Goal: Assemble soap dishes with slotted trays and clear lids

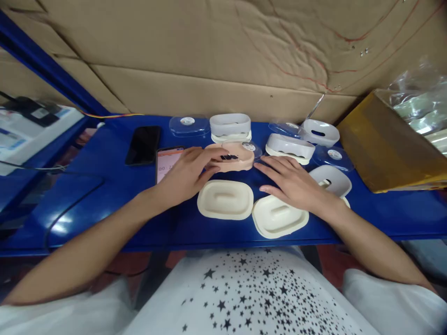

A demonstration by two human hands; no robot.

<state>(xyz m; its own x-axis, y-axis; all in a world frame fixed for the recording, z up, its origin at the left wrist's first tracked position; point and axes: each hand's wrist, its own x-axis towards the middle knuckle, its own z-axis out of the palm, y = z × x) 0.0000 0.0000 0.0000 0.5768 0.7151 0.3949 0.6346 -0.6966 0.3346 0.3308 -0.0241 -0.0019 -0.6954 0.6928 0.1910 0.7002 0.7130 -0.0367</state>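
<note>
Left hand: our left hand (186,174) reaches over the left end of the peach dish (244,163), fingers bent on it; we cannot tell whether they grip.
Right hand: our right hand (293,179) is spread palm down, fingers released, tips just beside the dish's right end.
Peach dish: we see it on the blue desk (101,186), between our hands, a slot showing in its top.
Cream trays: one cream tray (225,207) lies nearer us than the dish; a second tray (279,218) sits to its right, partly under our right hand.
Behind the dish: a pale grey dish (230,121) stands on a cream base (230,138).
Left side: we have a black phone (143,145) and a lit phone (164,170), partly covered by our left hand.
</note>
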